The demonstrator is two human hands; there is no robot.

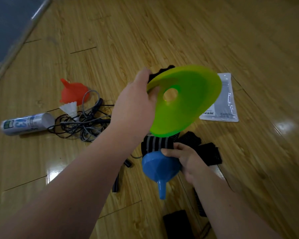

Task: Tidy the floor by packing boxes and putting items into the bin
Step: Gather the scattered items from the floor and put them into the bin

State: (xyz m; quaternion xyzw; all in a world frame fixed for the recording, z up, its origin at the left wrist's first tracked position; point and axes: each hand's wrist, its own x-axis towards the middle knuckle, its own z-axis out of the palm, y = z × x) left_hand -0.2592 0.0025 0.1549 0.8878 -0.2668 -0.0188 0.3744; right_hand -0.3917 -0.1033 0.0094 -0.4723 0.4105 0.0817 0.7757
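Observation:
My left hand (136, 102) holds a lime-green disc cone (193, 100) with a round centre hole, tilted above the floor; a bit of black fabric (160, 71) shows behind its rim by my fingers. My right hand (185, 159) grips a blue funnel (160, 167), spout pointing down, together with a black-and-grey striped sock (156, 142). More black socks (205, 150) lie on the wooden floor under and beside my right hand.
To the left lie a red funnel (73, 92), a white shuttlecock (70, 108), a tangle of black and grey cords (84, 125) and a white shuttlecock tube (27, 124). A clear plastic packet (226, 102) lies at right. Black items (177, 223) sit near the bottom edge.

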